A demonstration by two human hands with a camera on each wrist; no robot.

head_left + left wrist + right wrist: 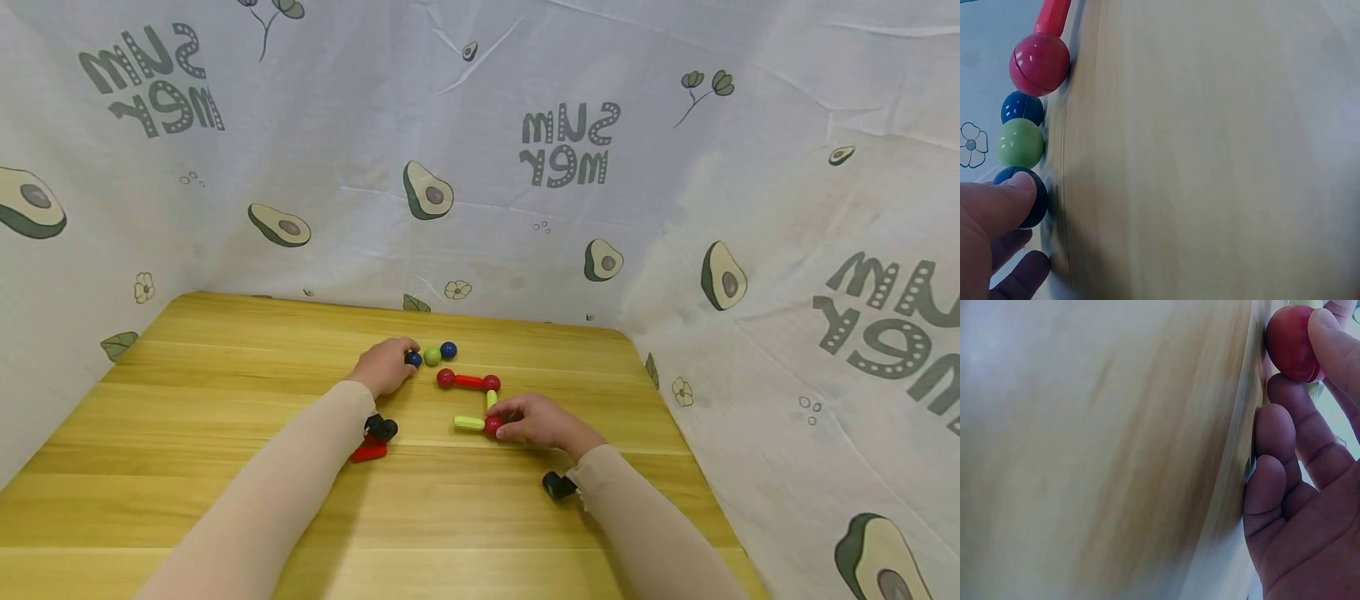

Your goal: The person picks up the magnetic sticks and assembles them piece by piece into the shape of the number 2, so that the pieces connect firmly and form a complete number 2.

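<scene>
My left hand (384, 367) pinches a dark blue ball (1038, 203), its thumb on top. Beside that ball, in a row, lie a light green ball (432, 356) and another blue ball (448, 350). With thumb and fingers, my right hand (543, 421) grips a red ball (1288, 344) at the near corner of a joined shape. From this ball a yellow-green rod (468, 423) points left, and a second yellow-green rod (491, 398) runs back to a red ball (491, 382). A red rod (469, 382) links that one to a further red ball (446, 378).
Red pieces (369, 451) lie on the wooden table (450, 517) by the left wrist, partly covered by the black wrist camera (381, 429). Another black camera (558, 485) is on the right wrist. A patterned cloth (337, 125) hangs behind the table and along both sides.
</scene>
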